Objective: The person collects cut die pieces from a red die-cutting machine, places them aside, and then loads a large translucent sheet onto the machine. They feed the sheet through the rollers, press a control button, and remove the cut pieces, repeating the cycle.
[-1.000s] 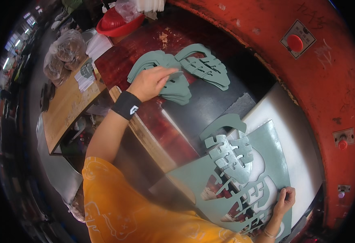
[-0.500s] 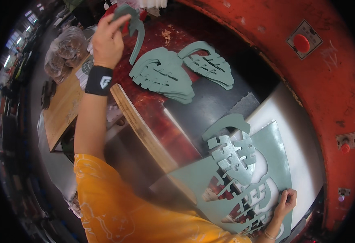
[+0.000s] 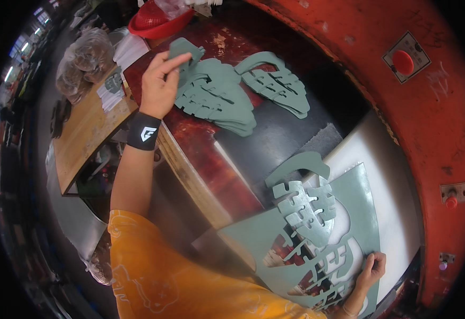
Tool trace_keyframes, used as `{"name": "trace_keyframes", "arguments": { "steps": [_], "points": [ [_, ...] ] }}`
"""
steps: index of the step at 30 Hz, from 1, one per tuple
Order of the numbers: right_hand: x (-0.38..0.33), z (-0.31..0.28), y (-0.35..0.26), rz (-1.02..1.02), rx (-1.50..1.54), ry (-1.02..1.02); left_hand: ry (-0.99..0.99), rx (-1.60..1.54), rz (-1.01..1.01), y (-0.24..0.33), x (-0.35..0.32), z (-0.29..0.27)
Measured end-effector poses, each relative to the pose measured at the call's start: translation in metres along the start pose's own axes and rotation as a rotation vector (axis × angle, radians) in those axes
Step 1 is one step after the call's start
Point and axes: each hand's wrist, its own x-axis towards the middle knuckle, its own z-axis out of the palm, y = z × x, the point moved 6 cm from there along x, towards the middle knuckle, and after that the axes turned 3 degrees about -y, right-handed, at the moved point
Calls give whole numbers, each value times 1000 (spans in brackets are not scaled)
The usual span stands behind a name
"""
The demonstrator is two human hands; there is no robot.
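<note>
Pinched in my left hand [image 3: 160, 87] is a curved grey-green cut piece [image 3: 182, 49], held above the left edge of a stack of matching pieces [image 3: 219, 98]. Its lower part overlaps the stack, so I cannot tell whether they touch. A smaller stack of the same shapes [image 3: 277, 87] lies just to the right. My right hand [image 3: 371, 270] is closed on the right edge of a grey-green sheet [image 3: 357, 194] with rows of cut-out holes. On that sheet rests a loose slotted piece [image 3: 304, 210], with a curved strip [image 3: 301, 162] at its far end.
A red machine body [image 3: 349, 53] with a red push button [image 3: 402, 63] runs along the right. At the back is a red basket [image 3: 155, 20]. A wooden table [image 3: 89, 138] with bagged items [image 3: 86, 58] stands left. A white board [image 3: 397, 228] lies under the sheet.
My left hand has come nearer and to the right with the cut piece, from beside the red basket to the larger stack. My right hand stays on the sheet's edge.
</note>
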Motion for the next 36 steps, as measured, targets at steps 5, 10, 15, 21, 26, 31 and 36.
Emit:
{"name": "trace_keyframes", "arguments": {
  "steps": [5,10,15,21,26,31,36],
  "points": [
    [0,0,-1,-9,-29,8,-505,142,111,25,-30,56],
    [0,-1,2,17,2,9,-554,193,45,21,-26,64],
    [0,-1,4,13,-11,8,-636,243,108,22,-21,63],
    [0,-1,6,21,20,-5,-626,48,-36,6,-16,62],
    [-1,-1,6,22,37,1,-634,85,-14,2,-13,62],
    [-1,0,6,38,58,5,-419,253,123,21,-18,59],
    [-1,-1,7,37,16,7,52,115,75,3,20,18]
  ]
}}
